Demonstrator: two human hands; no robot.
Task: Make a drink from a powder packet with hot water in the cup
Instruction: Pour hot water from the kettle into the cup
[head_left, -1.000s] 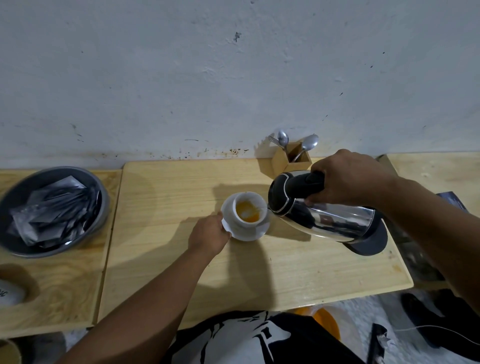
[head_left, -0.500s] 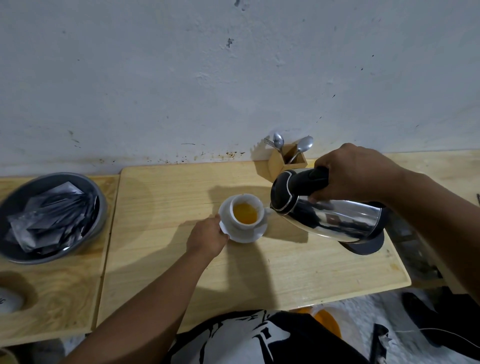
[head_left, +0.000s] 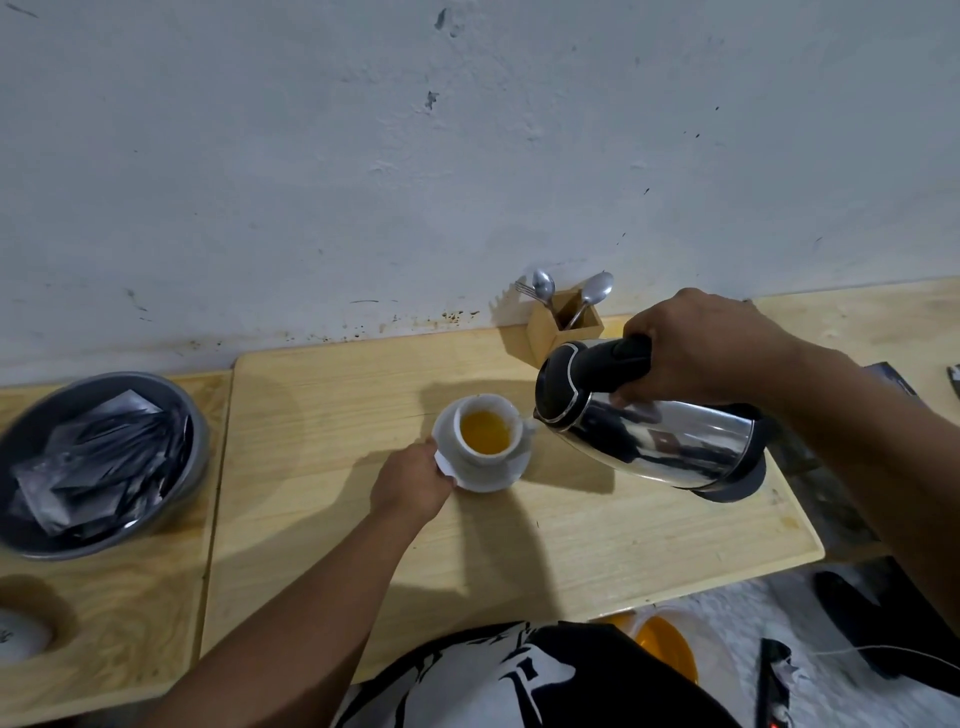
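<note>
Wooden table (head_left: 571, 545), white cup (head_left: 485, 434) of orange liquid, tilted steel kettle (head_left: 649, 431)

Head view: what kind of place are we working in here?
Likely a makeshift home drink corner: low wooden tables against a scuffed white wall, a wooden cutlery holder with spoons, and a grey bowl of silver packets.

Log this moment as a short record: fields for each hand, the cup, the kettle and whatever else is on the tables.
left hand: grips the saucer edge
right hand: holds the kettle by its black handle
kettle: tilted, spout at the cup rim
cup: on the saucer, orange liquid inside
bowl: left table, full of grey packets
wooden holder: by the wall, spoons and a fork inside
</note>
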